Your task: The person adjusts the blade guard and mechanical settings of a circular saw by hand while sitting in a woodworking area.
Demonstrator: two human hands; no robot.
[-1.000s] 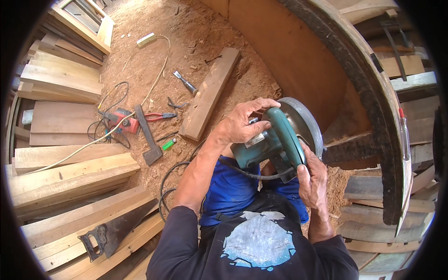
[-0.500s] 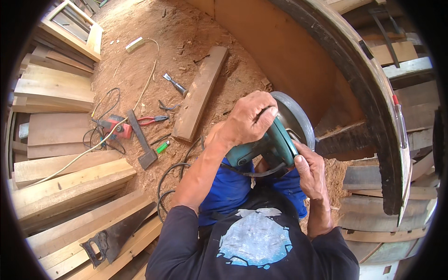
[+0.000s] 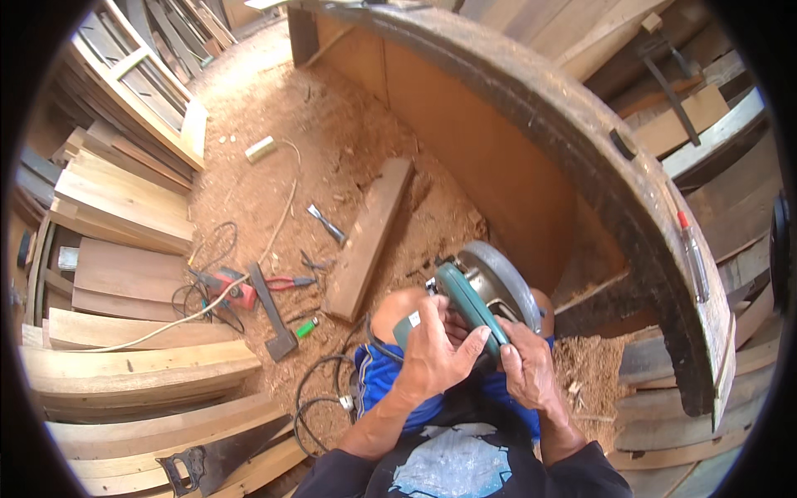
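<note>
A green corded power tool (image 3: 469, 300) with a large round grey disc or guard (image 3: 508, 282) rests over my lap, tilted on its side. My left hand (image 3: 432, 353) is closed around the left side of its body, the thumb lying toward the handle. On the other side, my right hand (image 3: 529, 365) grips the handle's near end by the rim of the disc. Some of my left fingers disappear behind the green housing. A black cord (image 3: 311, 398) loops on the ground to the left of my legs.
A brown plank (image 3: 369, 241), chisel (image 3: 326, 224), hammer (image 3: 271, 315), red-handled pliers (image 3: 290, 283), green-handled tool (image 3: 307, 327) and red power tool (image 3: 230, 288) lie on sawdust. A handsaw (image 3: 217, 456) rests on stacked boards at left. A curved wooden panel (image 3: 465, 124) stands ahead and right.
My left hand has come down from the top of the tool to its left side. The tool sits lower and is turned, and the view has tilted up to show more of the ground ahead.
</note>
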